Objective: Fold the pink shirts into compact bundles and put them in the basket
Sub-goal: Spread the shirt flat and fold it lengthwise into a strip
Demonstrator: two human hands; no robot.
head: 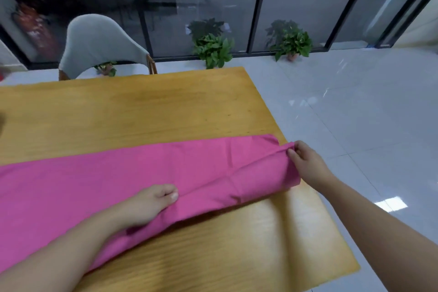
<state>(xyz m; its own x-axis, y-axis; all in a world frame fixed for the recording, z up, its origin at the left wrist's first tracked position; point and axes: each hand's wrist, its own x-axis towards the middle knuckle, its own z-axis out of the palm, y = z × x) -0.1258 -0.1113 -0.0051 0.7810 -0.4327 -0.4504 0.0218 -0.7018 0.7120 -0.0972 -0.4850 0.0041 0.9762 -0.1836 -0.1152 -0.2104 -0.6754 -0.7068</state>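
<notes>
both hands are on the pink shirt in the head view, the only one given. left hand rests on the cloth near its front edge, fingers curled under with the thumb pressed against them, seemingly gripping a fold. right hand pinches a gathered bit of cloth at the shirt's right end, by the desk corner.

judging by the lie of it, the shirt is at an early fold: it is a long band across the desk, running out of frame at left, not yet a bundle. no basket shows, so bundling and putting away remain.

the cloth is thin, matte and soft, creased near the right end. the desk is smooth yellow wood with visible grain. beyond stand a grey padded chair, potted plants and glossy floor tiles.
</notes>
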